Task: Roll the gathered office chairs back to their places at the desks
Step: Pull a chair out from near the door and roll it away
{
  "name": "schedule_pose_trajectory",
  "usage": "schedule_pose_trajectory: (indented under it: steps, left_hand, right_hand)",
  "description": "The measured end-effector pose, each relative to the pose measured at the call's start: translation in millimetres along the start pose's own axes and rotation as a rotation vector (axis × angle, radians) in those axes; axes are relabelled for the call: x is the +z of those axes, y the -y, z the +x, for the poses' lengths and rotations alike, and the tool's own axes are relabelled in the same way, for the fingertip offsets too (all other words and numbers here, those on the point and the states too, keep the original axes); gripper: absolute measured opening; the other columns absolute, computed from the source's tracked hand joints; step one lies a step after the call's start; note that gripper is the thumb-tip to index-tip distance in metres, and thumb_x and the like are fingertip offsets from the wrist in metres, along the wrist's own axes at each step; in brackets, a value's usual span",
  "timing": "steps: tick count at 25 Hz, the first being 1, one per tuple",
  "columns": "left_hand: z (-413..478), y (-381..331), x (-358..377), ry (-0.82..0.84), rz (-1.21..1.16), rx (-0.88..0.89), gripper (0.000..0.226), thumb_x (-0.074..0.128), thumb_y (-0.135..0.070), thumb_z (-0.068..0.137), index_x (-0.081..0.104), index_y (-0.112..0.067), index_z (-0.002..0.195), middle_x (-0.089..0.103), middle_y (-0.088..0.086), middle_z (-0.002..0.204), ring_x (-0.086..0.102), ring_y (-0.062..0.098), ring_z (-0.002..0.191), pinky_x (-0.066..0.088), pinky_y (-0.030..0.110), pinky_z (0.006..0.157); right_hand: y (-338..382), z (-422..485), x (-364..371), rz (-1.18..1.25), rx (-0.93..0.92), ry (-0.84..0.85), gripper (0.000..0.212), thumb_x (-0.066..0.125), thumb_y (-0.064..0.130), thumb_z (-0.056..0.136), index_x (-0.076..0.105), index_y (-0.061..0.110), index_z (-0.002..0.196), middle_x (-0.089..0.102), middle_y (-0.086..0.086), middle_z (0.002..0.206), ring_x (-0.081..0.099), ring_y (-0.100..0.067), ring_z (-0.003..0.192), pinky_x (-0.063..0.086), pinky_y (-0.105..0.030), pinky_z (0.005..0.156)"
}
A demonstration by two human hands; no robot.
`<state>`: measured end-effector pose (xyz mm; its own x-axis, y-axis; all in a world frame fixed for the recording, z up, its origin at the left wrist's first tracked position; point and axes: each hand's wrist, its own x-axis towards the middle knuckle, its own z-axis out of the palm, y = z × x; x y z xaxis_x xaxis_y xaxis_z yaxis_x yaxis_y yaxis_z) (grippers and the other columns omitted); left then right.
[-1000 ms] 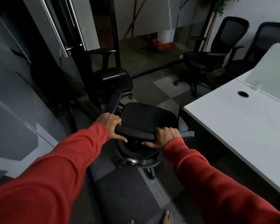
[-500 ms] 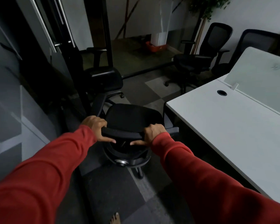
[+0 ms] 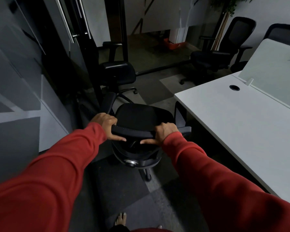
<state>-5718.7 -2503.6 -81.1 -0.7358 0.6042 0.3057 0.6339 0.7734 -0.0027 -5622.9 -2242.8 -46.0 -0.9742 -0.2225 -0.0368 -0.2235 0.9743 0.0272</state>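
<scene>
Both hands grasping the chair (image 3: 137, 116) by the backrest's top rail: left hand (image 3: 105, 122) at the rail's left end, right hand (image 3: 165, 131) at the right end, fingers over the top, thumbs underneath. Chair's on the floor (image 3: 124, 190), w/ its right armrest just beside the desk (image 3: 233, 123) edge, near the desk's left corner.

Handling, my guess: fairly heavy but on castors, so it should roll w/ a light push. The seat swivels, so an uneven push will prob. spin it. A wide two-hand hold on the rail is the right spot; the back may rock a bit. Watch that the armrest doesn't catch the desk edge.

Vs 1 s ago: same grip, same chair. The desk corner sits further left and up in view. My bare foot (image 3: 121, 218) has shifted left, so I'm stepping fwd w/ it. Spare chair by the door (image 3: 119, 71) and the far pair (image 3: 213, 56) haven't moved.
</scene>
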Motion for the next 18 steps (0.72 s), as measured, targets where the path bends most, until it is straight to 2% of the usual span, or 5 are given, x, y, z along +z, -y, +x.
schedule_pose_trajectory:
  steps: [5, 8, 12, 15, 18]
  left_hand:
    - [-31.6, -27.1, -7.4, -0.027, 0.026, 0.023, 0.087, 0.032, -0.101, 0.051, 0.052, -0.017, 0.057, 0.052, -0.007, 0.051, 0.052, 0.019, 0.046, 0.044, 0.028, 0.062]
    - [-49.5, -35.8, -12.4, -0.037, -0.012, 0.043, 0.088, 0.028, -0.102, 0.055, 0.051, -0.017, 0.055, 0.050, -0.007, 0.049, 0.049, 0.018, 0.044, 0.043, 0.026, 0.059]
    - [-71.8, -56.9, -23.5, -0.041, -0.020, 0.091, 0.080, 0.046, -0.096, 0.049, 0.051, -0.017, 0.055, 0.050, -0.008, 0.050, 0.049, 0.016, 0.044, 0.042, 0.025, 0.059]
    - [-77.5, -85.8, -27.7, -0.049, -0.008, 0.138, 0.079, 0.049, -0.096, 0.048, 0.051, -0.017, 0.055, 0.051, -0.008, 0.051, 0.050, 0.016, 0.046, 0.044, 0.026, 0.060]
    - [-89.8, -121.3, -31.7, -0.080, -0.015, 0.174, 0.078, 0.052, -0.094, 0.048, 0.052, -0.016, 0.055, 0.050, -0.008, 0.050, 0.049, 0.016, 0.044, 0.042, 0.025, 0.058]
  right_hand:
    - [7.5, -42.0, 1.7, -0.006, 0.001, 0.005, 0.089, 0.049, 0.087, 0.070, 0.057, 0.021, 0.127, 0.068, -0.008, 0.113, 0.067, -0.031, 0.100, 0.050, -0.035, 0.080]
    - [18.4, -62.2, 9.1, -0.010, 0.014, 0.000, 0.093, 0.044, 0.091, 0.066, 0.056, 0.024, 0.129, 0.069, -0.007, 0.113, 0.067, -0.031, 0.098, 0.053, -0.035, 0.080]
    - [30.1, -99.0, 14.3, 0.017, 0.042, 0.035, 0.107, 0.028, 0.098, 0.055, 0.056, 0.026, 0.129, 0.068, -0.005, 0.113, 0.067, -0.029, 0.099, 0.055, -0.038, 0.080]
    - [21.5, -137.2, 14.3, 0.059, 0.089, 0.021, 0.098, 0.039, 0.094, 0.061, 0.055, 0.026, 0.129, 0.069, -0.006, 0.112, 0.067, -0.030, 0.100, 0.054, -0.037, 0.082]
    - [13.2, -178.9, 16.6, 0.037, 0.100, 0.027, 0.097, 0.036, 0.097, 0.060, 0.060, 0.028, 0.123, 0.071, -0.004, 0.107, 0.068, -0.029, 0.096, 0.055, -0.037, 0.079]
